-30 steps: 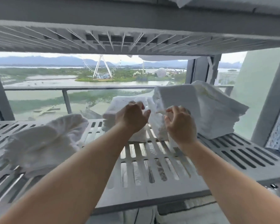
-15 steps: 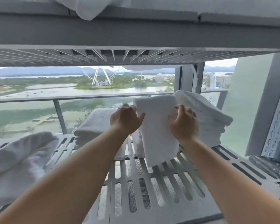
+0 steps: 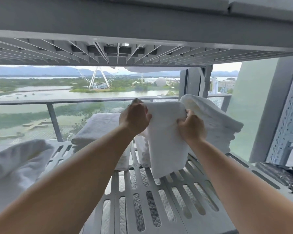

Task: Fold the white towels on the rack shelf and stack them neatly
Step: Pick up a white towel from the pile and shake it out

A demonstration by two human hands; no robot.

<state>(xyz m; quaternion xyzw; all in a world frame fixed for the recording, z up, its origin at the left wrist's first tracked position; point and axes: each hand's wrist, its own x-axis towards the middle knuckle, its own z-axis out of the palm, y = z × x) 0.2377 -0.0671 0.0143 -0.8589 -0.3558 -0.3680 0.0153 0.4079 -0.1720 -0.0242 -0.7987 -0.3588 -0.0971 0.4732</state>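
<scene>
Rising since a moment ago, the white towel (image 3: 166, 141) is hanging just left of the tall stack (image 3: 218, 125), its lower edge reaching the rack shelf (image 3: 142, 200). The left hand (image 3: 134, 119) and right hand (image 3: 191, 127) are pinching its top corners, likely readying a fold.

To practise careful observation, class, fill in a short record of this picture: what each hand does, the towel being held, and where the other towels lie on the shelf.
left hand: grips the held towel's top left corner
right hand: grips its top right edge
held towel: white, hanging down, lower edge at or just above the shelf
tall stack: folded white towels, behind and right of the held towel
low stack: folded towels, behind the left arm
loose towel: unfolded heap at the left
shelf: grey, slotted
</scene>
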